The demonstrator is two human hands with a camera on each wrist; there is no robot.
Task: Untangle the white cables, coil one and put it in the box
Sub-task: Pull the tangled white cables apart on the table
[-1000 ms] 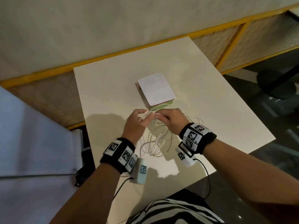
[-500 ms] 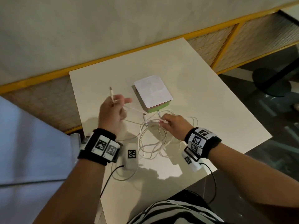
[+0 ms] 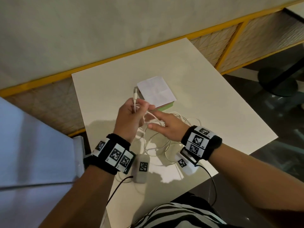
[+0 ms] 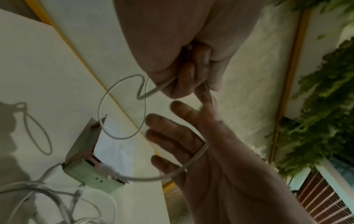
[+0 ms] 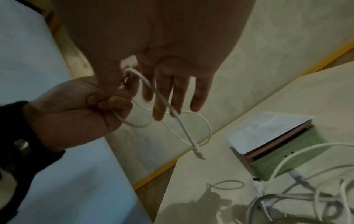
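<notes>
My left hand [image 3: 137,107] grips one white cable [image 3: 135,102] in its fist, the plug end sticking up above the knuckles. In the left wrist view its curled fingers [image 4: 188,75] hold the cable [image 4: 122,106], which hangs in a loop. My right hand [image 3: 155,120] sits just right of it with fingers straight and spread. The cable [image 5: 166,104] drapes over it near the thumb and index finger, its plug [image 5: 198,153] dangling. The green box [image 3: 164,108], a white sheet lying on top, stands just beyond the hands. The other cables [image 3: 158,145] lie tangled on the table below them.
The white table [image 3: 213,99] ends close behind the box, and its right and near edges are near the hands. A pale blue surface [image 3: 32,145] sits left. A black pedestal base [image 3: 278,83] stands on the floor at right.
My left hand has swung back from the left to meet the right one above the tangle. The right hand has let go of its pinch and spread its fingers under the cable.
</notes>
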